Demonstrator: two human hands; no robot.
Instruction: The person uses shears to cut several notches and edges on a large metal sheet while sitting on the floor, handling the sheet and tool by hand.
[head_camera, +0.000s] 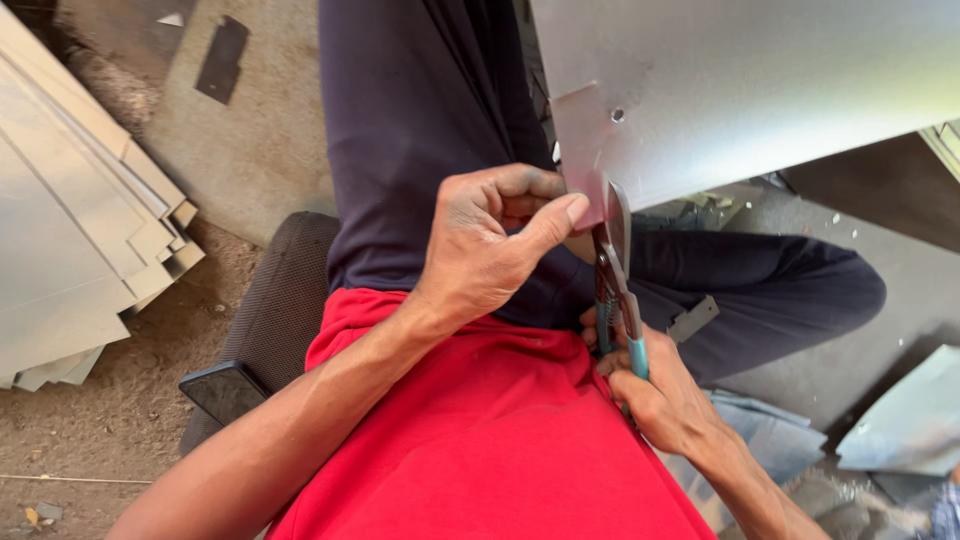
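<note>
Currently the right hand (668, 398) holds snips (615, 280) pointing upward into sheet metal (760, 80).

A large sheet of shiny grey metal (760, 80) is held tilted above the lap, a small hole punched near its lower left corner. That corner is met by tin snips (615, 275) with teal handles, blades pointing upward.

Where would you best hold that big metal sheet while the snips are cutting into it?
Probably at the small tab on the sheet's lower left corner, coming from the left, beside the snips. The left hand pinches there, thumb on the face. That edge sits right by the blades, so gripping it likely steadies the cut, and the right hand works the teal handles from below.
</note>
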